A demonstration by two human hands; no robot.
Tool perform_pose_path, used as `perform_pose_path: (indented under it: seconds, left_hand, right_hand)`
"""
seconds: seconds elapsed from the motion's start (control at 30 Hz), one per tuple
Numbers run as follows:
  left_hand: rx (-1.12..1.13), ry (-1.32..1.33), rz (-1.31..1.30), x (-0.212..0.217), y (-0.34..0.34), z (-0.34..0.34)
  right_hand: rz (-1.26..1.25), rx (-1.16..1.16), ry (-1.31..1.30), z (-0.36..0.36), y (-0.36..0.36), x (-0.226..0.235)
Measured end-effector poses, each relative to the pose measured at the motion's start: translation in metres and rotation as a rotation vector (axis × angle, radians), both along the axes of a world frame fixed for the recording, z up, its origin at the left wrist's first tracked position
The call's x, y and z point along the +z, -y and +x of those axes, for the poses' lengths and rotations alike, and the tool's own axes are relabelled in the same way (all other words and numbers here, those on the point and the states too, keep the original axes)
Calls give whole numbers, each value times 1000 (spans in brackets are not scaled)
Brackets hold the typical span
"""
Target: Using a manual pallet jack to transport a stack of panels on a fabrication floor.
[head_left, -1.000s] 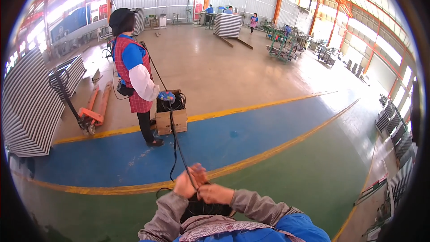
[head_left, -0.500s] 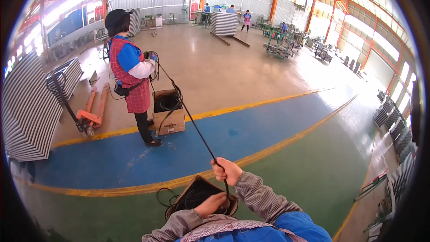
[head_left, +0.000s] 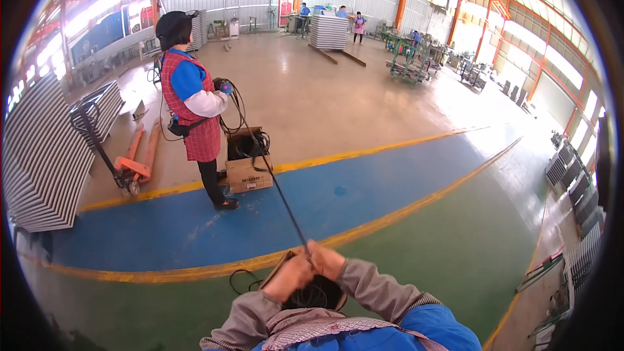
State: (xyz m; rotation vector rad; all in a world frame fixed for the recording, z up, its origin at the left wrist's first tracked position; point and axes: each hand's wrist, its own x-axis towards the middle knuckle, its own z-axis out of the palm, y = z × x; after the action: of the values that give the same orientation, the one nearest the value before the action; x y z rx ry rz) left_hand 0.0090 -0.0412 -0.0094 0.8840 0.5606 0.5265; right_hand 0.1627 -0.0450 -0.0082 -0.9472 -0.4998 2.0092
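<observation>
A black cable [head_left: 290, 211] runs taut from a co-worker's hands down to mine. My right hand [head_left: 326, 260] is closed around its near end. Beside it, touching or almost touching, my left hand [head_left: 292, 277] is curled at the cable too, somewhat blurred by motion. Under my hands stands an open cardboard box [head_left: 278, 264] with black cable [head_left: 316, 294] coiled inside; my hands and forearms cover part of it. A loop of cable [head_left: 242, 278] hangs out over the box's left side.
A co-worker [head_left: 192, 104] in a red checked apron stands ahead to the left, holding cable loops above another cardboard box [head_left: 250, 175]. An orange pallet jack [head_left: 134, 169] and stacked metal frames [head_left: 45, 156] are at left. Racks of parts [head_left: 582, 221] line the right side.
My left hand has risen from inside the near box to beside my right hand at the cable. My right hand has dropped slightly, and the co-worker's cable loops have shifted.
</observation>
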Motion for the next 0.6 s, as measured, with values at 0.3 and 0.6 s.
perform_pose_path:
  seconds: [0.3,0.6]
  left_hand:
    - [25,121,-193,-12,-11,-8]
    - [528,313,-196,1,-54,-48]
  right_hand:
    - [350,163,374,-17,9,29]
    - [705,684,703,-31,44,-6]
